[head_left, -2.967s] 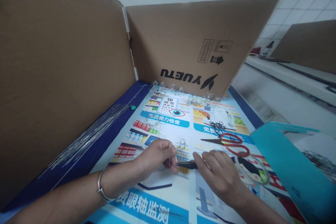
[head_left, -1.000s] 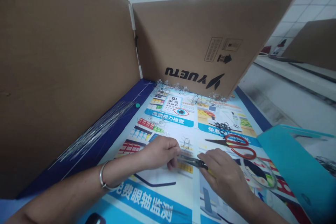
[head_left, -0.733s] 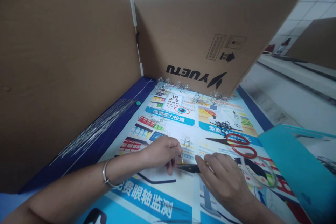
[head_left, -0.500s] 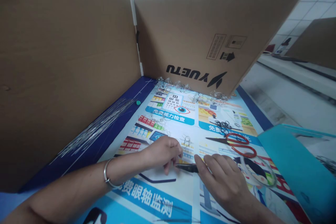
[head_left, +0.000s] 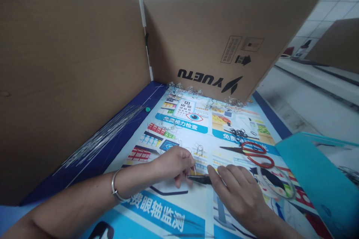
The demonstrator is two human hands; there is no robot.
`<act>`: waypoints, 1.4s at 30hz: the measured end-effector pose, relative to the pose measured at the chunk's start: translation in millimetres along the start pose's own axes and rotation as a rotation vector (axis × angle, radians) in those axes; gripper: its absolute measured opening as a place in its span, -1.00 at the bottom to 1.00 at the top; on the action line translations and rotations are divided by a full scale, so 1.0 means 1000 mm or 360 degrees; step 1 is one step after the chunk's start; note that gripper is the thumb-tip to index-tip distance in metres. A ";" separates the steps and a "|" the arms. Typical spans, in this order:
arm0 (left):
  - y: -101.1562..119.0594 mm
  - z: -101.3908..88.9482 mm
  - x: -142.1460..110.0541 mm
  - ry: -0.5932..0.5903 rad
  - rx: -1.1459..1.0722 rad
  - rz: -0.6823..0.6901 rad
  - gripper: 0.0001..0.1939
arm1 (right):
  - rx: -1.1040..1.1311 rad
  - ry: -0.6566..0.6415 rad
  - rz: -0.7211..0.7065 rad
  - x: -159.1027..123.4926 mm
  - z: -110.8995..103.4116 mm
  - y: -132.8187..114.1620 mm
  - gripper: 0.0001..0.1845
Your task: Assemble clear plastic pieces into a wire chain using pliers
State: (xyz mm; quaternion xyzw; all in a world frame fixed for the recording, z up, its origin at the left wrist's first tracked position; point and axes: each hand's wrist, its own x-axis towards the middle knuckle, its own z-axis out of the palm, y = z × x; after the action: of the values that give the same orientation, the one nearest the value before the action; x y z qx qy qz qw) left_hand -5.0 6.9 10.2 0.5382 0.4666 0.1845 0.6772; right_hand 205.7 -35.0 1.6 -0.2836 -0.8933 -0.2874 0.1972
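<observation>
My left hand (head_left: 179, 162) is closed in a pinch on a short thin wire (head_left: 195, 168), most of it hidden by the fingers. Pliers (head_left: 199, 179) with dark jaws are gripped in my right hand (head_left: 238, 190); the fingers cover their handles. The jaw tips point left and lie right at the left fingertips, by the wire. Just behind the hands, a small bent wire piece (head_left: 199, 151) rests on the printed sheet. Scissors with red handles (head_left: 256, 154) lie beyond my right hand, beside a cluster of dark wire rings (head_left: 238, 134).
Long straight wires (head_left: 103, 134) lie along the left cardboard wall (head_left: 70, 63). Clear tangled pieces (head_left: 190, 90) line the foot of the back cardboard panel (head_left: 218, 41). A coil of wire (head_left: 291, 186) and a turquoise box (head_left: 316, 179) are at right. A green cap (head_left: 147, 109) sits at left.
The view has shifted slightly. The plier jaws, seen apart a second ago, now look closed and have turned at the left fingertips. Both hands keep their holds.
</observation>
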 end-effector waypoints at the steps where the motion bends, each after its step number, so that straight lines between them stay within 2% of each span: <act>1: 0.000 0.000 0.000 -0.0002 0.0000 -0.0001 -0.72 | 0.0003 -0.0003 -0.0002 0.000 0.000 0.000 -0.71; 9: 0.002 0.002 -0.001 0.0012 0.0059 -0.0016 -0.76 | 0.0039 -0.0061 0.0017 -0.003 0.003 -0.002 -0.73; 14: -0.001 0.003 -0.002 0.0062 0.0152 0.0066 -0.75 | 0.0056 -0.0093 0.0040 -0.004 0.004 -0.004 -0.74; 20: -0.001 0.003 -0.003 0.0079 0.0303 0.0106 -0.77 | 0.0133 -0.0109 0.0153 -0.003 0.006 -0.007 -0.76; 24: 0.001 0.003 -0.006 0.0089 0.0479 0.0190 -0.78 | 0.0320 -0.0147 0.0280 -0.003 0.007 -0.009 -0.80; 28: 0.003 0.004 -0.011 0.0103 0.0732 0.0285 -0.76 | 0.0512 -0.0324 0.0444 -0.004 0.006 -0.010 -0.90; 31: 0.005 0.005 -0.014 0.0143 0.1074 0.0437 -0.73 | 0.0610 -0.0539 0.0526 -0.004 0.004 -0.009 -0.96; 35: 0.006 0.007 -0.017 0.0254 0.1578 0.0662 -0.72 | 0.0713 -0.0873 0.0589 -0.001 0.000 -0.006 -0.88; 38: 0.006 0.009 -0.020 0.0266 0.1862 0.0770 -0.73 | 0.0835 -0.1094 0.0666 0.002 -0.003 -0.005 -0.81; 42: 0.007 0.012 -0.023 0.0254 0.2052 0.0919 -0.78 | 0.0978 -0.1215 0.0738 0.005 -0.006 -0.002 -0.78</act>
State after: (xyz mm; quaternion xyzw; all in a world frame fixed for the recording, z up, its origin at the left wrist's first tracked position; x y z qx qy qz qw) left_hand -4.9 -14.6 26.7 0.9187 0.3697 0.0827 0.1115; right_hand 201.6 -38.6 7.7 -0.4870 -0.8583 0.1617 -0.0093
